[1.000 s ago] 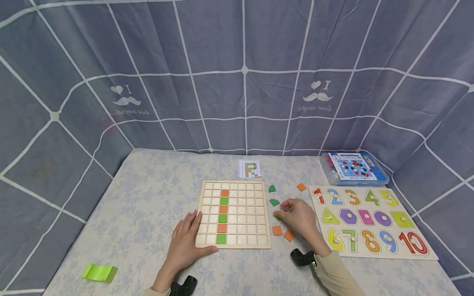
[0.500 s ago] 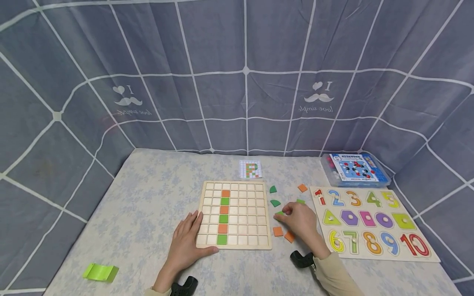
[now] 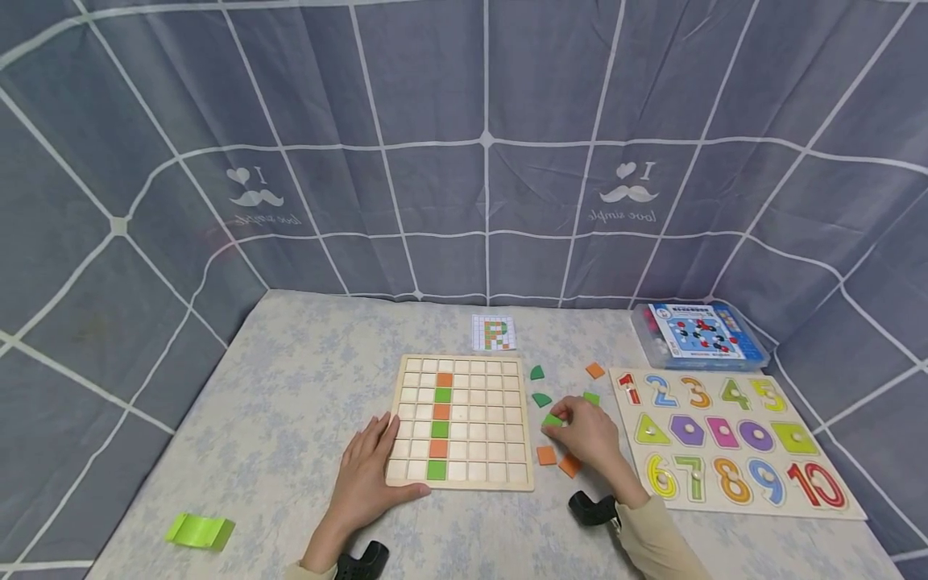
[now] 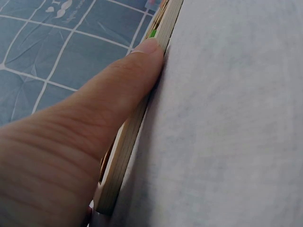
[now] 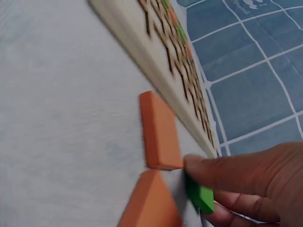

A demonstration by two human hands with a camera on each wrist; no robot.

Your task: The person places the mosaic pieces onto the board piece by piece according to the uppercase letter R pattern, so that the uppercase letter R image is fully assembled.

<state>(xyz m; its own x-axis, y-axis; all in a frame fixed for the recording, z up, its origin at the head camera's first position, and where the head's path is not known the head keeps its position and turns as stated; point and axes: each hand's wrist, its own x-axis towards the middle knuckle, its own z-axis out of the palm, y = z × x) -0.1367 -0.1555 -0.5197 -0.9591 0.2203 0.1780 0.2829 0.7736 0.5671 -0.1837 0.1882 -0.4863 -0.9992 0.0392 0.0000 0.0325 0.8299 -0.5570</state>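
A wooden grid board (image 3: pixel 487 409) lies in front of me, its third column from the left filled with alternating orange and green square tiles (image 3: pixel 440 429) except at the top. My left hand (image 3: pixel 366 475) rests at the board's lower left with fingers extended over the left edge. Its thumb (image 4: pixel 128 78) lies along the near edge. Right of the board, my right hand (image 3: pixel 590 435) pinches a green square tile (image 3: pixel 553 420) between thumb and fingers. In the right wrist view, that green tile (image 5: pixel 202 197) is tilted, close by an orange tile (image 5: pixel 161 132).
Two dark green quarter-circle pieces (image 3: pixel 541 399), several orange squares (image 3: pixel 546 456) and another green square (image 3: pixel 591 398) lie around the right hand. A pattern card (image 3: pixel 495 333) sits behind the board. A number puzzle (image 3: pixel 739 451), plastic box (image 3: pixel 699 334) and green curved piece (image 3: pixel 200 532) stand farther out.
My right thumb and fingers have closed on the green tile, which now shows more clearly between them. My left hand has stayed on the board. The head view has shifted slightly.
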